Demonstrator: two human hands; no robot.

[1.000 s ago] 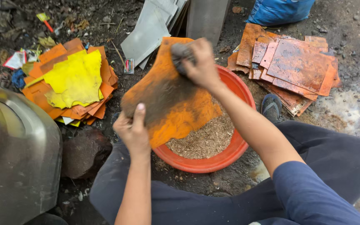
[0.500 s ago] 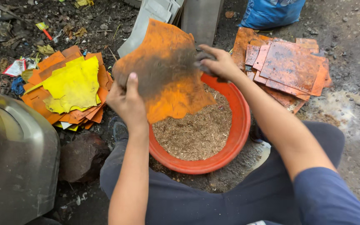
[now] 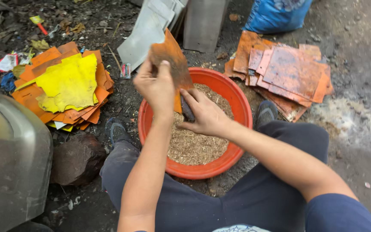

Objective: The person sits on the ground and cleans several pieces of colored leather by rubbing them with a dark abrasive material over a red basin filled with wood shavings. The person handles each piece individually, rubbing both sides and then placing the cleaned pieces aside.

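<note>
Red plastic basin (image 3: 237, 103) sits at centre frame between the person's knees, holding a heap of tan sawdust-like shavings (image 3: 194, 137). Above it the left hand (image 3: 156, 86) pinches a rusty orange sheet (image 3: 170, 58) upright by its edge, while the right hand (image 3: 205, 115) has its fingers curled around a dark scrubbing pad (image 3: 187, 109) at the sheet's lower edge. Farther off, cleaned orange and yellow sheets (image 3: 65, 86) lie at upper left, a rusty stack (image 3: 288, 73) at upper right, and a blue bag (image 3: 275, 15) at the top.
</note>
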